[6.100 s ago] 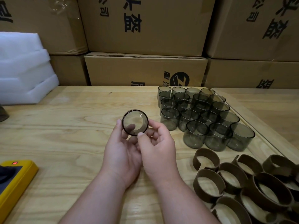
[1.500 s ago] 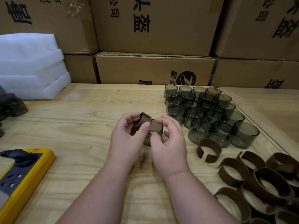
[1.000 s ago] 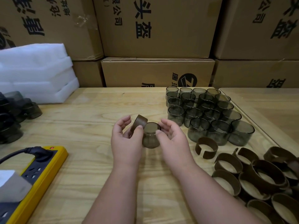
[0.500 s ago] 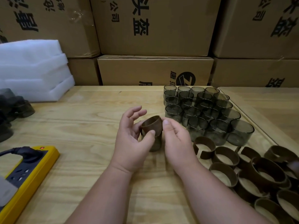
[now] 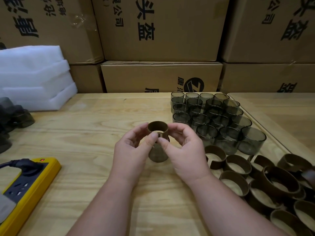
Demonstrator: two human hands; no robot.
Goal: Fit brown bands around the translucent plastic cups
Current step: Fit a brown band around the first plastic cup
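Observation:
A brown band [image 5: 157, 127] sits around the upper part of a translucent grey cup [image 5: 157, 155] that stands on the wooden table [image 5: 85, 133] in the middle. My left hand [image 5: 131, 150] pinches the band's left side and my right hand [image 5: 185, 148] pinches its right side, thumbs meeting at the band's front gap. The cup's lower half shows below the band. Several bare grey cups [image 5: 213, 116] stand in rows to the right. Several loose brown bands [image 5: 255, 181] lie at the front right.
A yellow power strip [image 5: 25, 189] with a black plug lies at the front left. Dark cups [image 5: 13, 116] sit at the left edge, beside white foam sheets [image 5: 32, 77]. Cardboard boxes [image 5: 160, 75] wall off the back. A second tabletop [image 5: 281, 116] adjoins on the right.
Both hands have brought the band from a tilt on the cup's rim to level around the cup's upper part. The left fingers have curled in onto the band.

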